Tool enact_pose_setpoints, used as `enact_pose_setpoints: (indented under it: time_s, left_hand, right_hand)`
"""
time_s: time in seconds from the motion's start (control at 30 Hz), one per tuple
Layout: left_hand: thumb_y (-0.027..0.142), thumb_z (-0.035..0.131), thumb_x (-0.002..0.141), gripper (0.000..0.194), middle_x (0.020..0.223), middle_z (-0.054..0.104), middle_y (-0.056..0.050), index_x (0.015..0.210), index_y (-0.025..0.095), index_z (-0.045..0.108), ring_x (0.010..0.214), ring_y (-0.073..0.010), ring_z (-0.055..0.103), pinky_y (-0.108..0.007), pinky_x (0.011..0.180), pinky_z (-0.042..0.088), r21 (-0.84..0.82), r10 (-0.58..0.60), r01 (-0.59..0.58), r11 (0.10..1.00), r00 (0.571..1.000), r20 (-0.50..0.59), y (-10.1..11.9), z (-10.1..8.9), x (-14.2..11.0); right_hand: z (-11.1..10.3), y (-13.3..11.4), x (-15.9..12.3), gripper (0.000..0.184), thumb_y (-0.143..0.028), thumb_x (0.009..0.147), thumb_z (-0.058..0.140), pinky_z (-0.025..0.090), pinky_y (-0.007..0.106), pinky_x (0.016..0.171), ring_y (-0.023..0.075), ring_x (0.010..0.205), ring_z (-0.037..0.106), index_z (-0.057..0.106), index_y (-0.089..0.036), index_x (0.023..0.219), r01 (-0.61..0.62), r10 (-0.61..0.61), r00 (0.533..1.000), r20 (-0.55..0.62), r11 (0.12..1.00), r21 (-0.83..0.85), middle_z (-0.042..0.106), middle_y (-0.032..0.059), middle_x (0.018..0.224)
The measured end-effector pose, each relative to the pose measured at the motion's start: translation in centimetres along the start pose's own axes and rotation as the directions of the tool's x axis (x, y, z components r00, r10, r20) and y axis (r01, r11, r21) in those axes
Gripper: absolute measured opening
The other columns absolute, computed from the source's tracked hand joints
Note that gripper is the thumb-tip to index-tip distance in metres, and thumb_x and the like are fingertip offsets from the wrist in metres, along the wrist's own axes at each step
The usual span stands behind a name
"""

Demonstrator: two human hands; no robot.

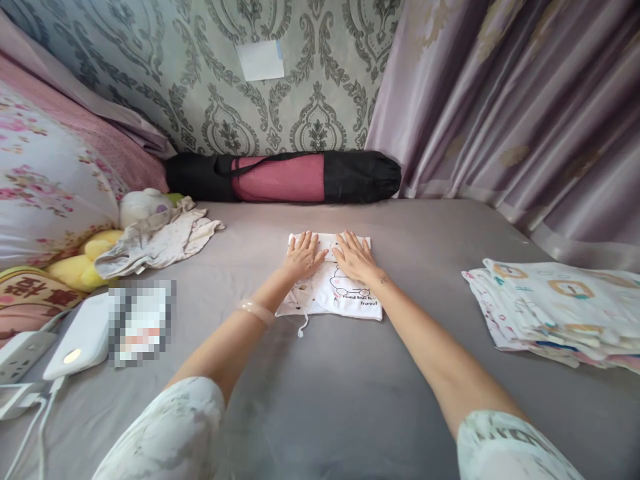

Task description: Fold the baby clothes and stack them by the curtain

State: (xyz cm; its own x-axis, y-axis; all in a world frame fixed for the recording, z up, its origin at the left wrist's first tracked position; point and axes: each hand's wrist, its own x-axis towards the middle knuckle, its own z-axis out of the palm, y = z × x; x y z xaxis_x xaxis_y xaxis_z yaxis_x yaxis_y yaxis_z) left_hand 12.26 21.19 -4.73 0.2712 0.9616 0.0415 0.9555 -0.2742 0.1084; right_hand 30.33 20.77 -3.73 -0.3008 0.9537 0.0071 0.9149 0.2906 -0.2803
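Observation:
A small white garment (345,303) lies folded on the grey sheet (350,393), with a car drawing, lettering and a short white tie string at its front edge. Flat on its left half rests my left hand (301,257), fingers spread and pointing away from me. My right hand (356,259) presses on the right half in the same way, its palm covering part of the drawing. The thumbs nearly meet over the middle of the cloth. Neither hand grips anything. What lies under both palms is hidden.
Folded printed cloths (565,307) are stacked at the right. A crumpled light garment (165,237) lies left, by plush toys (85,260). Nearer are a white device (83,337) and a power strip (25,353) with cables. A black and pink rolled bag (280,178) lies along the wall.

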Motion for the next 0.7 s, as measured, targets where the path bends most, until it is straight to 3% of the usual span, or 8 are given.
enact_pose_setpoints:
  time_s: [0.1,0.27,0.57,0.7]
  left_hand:
    - [0.054,0.016,0.099,0.068,0.160,0.021,-0.013,0.154,0.013,0.020,0.149,-0.0252,0.014,-0.047,0.120,0.011,0.013,0.118,-0.118,0.993,0.992,-0.035,-0.4,-0.2,-4.0]
    - [0.055,0.014,0.099,0.071,0.159,0.021,-0.014,0.152,0.009,0.025,0.148,-0.0264,0.014,-0.047,0.120,0.013,0.031,0.205,-0.208,0.978,0.976,0.074,-0.9,0.5,-9.2]
    - [0.051,0.020,0.100,0.067,0.158,0.023,-0.017,0.151,0.007,0.028,0.148,-0.0277,0.016,-0.050,0.119,0.015,0.044,0.192,-0.196,0.980,0.978,0.079,-0.5,0.7,-9.0]
    - [0.051,0.020,0.100,0.067,0.158,0.024,-0.017,0.150,0.007,0.029,0.148,-0.0278,0.016,-0.051,0.119,0.015,0.027,0.195,-0.197,0.980,0.978,0.070,-0.7,0.3,-10.3]
  right_hand:
    - [-0.2,-0.1,-3.6,0.061,-0.047,0.100,0.020,0.005,0.048,0.120,0.0230,0.149,0.005,0.024,-0.017,0.154,0.153,-0.153,0.988,0.024,0.988,-0.010,0.010,0.0096,0.162]
    - [1.2,-0.1,-7.6,0.061,-0.048,0.101,0.018,0.007,0.047,0.120,0.0231,0.149,0.009,0.029,-0.018,0.153,0.265,-0.261,0.959,0.110,0.964,-0.023,0.015,0.0096,0.161]
    - [1.4,-0.4,-7.2,0.059,-0.046,0.101,0.022,0.008,0.048,0.120,0.0236,0.149,0.012,0.031,-0.018,0.152,0.240,-0.233,0.967,0.108,0.969,-0.056,0.018,0.0104,0.161]
    - [0.5,-0.7,-8.7,0.058,-0.043,0.102,0.023,0.010,0.049,0.120,0.0255,0.148,0.012,0.031,-0.017,0.152,0.260,-0.255,0.959,0.123,0.965,-0.031,0.016,0.0115,0.161]
